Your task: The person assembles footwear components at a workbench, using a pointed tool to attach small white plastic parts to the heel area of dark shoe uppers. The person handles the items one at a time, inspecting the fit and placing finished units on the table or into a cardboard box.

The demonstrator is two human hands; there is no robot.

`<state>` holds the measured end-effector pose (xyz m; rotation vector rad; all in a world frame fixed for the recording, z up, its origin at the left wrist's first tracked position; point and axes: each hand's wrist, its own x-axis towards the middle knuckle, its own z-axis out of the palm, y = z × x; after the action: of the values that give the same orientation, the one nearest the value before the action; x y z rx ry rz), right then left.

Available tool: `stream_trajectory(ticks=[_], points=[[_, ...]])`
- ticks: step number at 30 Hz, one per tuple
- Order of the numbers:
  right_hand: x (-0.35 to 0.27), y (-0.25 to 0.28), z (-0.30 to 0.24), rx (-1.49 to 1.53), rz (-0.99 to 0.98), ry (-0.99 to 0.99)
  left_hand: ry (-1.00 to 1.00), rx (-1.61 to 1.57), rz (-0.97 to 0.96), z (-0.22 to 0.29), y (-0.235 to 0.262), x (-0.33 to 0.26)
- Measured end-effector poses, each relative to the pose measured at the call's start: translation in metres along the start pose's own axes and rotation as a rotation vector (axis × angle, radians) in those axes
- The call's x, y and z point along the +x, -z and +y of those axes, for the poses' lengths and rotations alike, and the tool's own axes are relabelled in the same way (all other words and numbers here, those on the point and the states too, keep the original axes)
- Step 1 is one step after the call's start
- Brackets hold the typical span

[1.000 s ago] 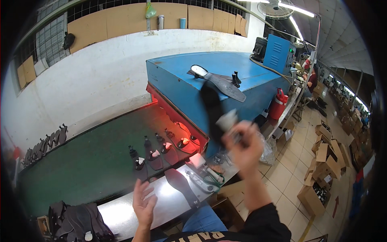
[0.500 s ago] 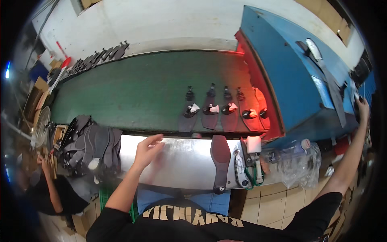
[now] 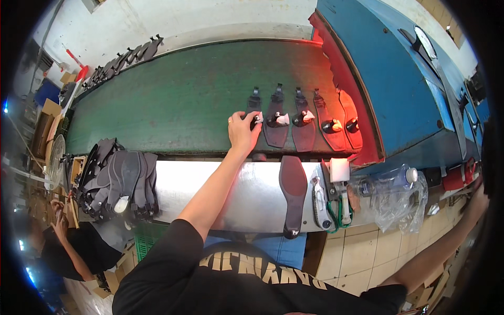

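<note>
A steel bench (image 3: 247, 189) runs along the near side, a dark sole (image 3: 293, 191) lying on it beside a stack of soles (image 3: 118, 181) at its left end. Beyond it stretches a green conveyor belt (image 3: 173, 105) ending at a blue machine (image 3: 394, 79) on the right. The left hand (image 3: 242, 131) curls its fingers onto the leftmost sandal sole (image 3: 254, 113) of a row across the belt, long axis near to far, strap end far; the right hand (image 3: 476, 202) reaches far right, its fingers too cut off to tell.

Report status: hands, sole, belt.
Left hand on the leftmost dark sole on the green belt, grip unclear. Right hand stretched off right at frame edge, contents not visible. Four more soles lined up alongside, toward the red-lit machine mouth.
</note>
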<state>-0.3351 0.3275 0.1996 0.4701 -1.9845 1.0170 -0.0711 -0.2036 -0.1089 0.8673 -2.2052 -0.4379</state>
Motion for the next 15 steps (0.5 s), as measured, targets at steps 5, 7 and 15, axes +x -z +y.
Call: stream_trajectory(ticks=[5, 7, 15], points=[[-0.208, -0.040, -0.180, 0.604, -0.953, -0.228, 0.130, -0.426, 0.025, -0.014, 0.035, 0.011], [-0.267, -0.073, -0.240, 0.777, -1.128, -0.372, 0.225, -0.741, 0.022, -0.012, 0.049, 0.011], [-0.418, -0.166, -0.260, 0.001, -1.007, 0.086, 0.822, -1.226, -0.466, 0.005, 0.184, -0.056]])
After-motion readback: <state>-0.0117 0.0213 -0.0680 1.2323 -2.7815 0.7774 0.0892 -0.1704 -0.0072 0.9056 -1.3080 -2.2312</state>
